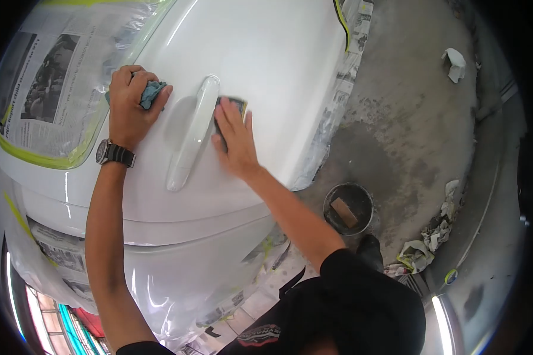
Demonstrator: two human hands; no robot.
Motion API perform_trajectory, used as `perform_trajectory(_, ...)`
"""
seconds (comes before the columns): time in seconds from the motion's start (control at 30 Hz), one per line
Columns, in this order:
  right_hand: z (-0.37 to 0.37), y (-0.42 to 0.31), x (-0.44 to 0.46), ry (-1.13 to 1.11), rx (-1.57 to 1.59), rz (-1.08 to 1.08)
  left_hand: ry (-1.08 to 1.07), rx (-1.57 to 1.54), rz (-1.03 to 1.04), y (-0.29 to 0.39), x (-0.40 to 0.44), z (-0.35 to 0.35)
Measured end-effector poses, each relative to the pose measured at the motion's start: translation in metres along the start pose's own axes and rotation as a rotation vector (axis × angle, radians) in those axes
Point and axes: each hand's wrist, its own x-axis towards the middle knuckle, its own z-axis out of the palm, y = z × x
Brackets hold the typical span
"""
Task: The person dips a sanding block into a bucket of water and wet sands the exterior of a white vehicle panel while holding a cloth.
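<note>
A white car door [272, 65] spreads out under both hands, its raised handle [192, 139] between them. My left hand [130, 106] is closed around a crumpled blue-grey cloth [153, 94] and rests near the masked window's edge. On the other side of the handle, my right hand [237, 139] presses a dark sanding block [238, 103] flat against the panel. The fingers cover most of the block, so only its dark edges and a yellowish border show.
Newspaper [59, 77] and yellow-green tape [41, 157] mask the window. A dark bucket [370, 210] with a brown block [343, 212] in it stands on the damp concrete floor [403, 118]. Crumpled paper [417, 254] lies along the wall, and a white scrap [455, 64] farther off.
</note>
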Motion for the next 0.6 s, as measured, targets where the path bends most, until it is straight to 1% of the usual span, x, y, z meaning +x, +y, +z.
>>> perform_trajectory(0.07,-0.008,0.028,0.034,0.021,-0.114,-0.108,0.005,-0.001,-0.003,0.001,-0.001,-0.001)
perform_trajectory(0.13,-0.024,0.033,0.059,-0.002,-0.123,-0.128,0.012,0.002,-0.006,0.001,0.002,0.000)
perform_trajectory(0.23,-0.008,0.006,0.035,0.093,-0.030,0.034,0.003,0.006,-0.012,0.001,0.000,-0.001)
perform_trajectory(0.33,-0.014,0.002,0.009,-0.027,-0.044,0.038,0.009,0.010,-0.004,0.001,0.001,-0.001)
perform_trajectory(0.4,-0.019,0.025,0.053,0.079,-0.086,-0.076,-0.003,0.011,-0.005,0.000,0.001,0.000)
perform_trajectory(0.47,-0.031,0.032,0.098,0.084,-0.098,-0.103,-0.002,0.005,-0.024,0.003,0.003,0.000)
perform_trajectory(0.53,-0.025,0.019,0.083,0.087,-0.085,-0.051,-0.014,0.008,-0.034,0.005,0.000,-0.003)
perform_trajectory(0.6,-0.016,0.000,0.042,0.090,-0.032,0.000,-0.014,0.022,-0.023,0.002,0.003,-0.001)
